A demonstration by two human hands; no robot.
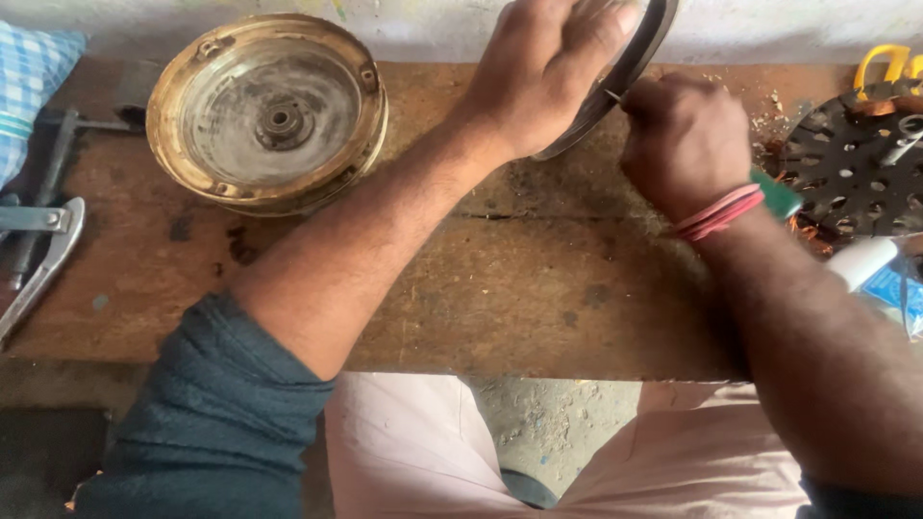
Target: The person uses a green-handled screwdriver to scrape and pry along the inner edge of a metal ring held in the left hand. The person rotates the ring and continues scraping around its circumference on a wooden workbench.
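Left hand (pixel 548 67) clamped on dark metal ring (pixel 625 67) at twelve o'clock, right hand (pixel 685 144) fisted around green-handled tool (pixel 777 195) just beside it, brass drum (pixel 269 111) at ten o'clock on wooden bench (pixel 481 288).

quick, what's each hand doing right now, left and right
Left hand: closed on the rim of the dark round cover, held on edge on the wooden bench.
Right hand: closed on a green-handled tool, tip at the cover.
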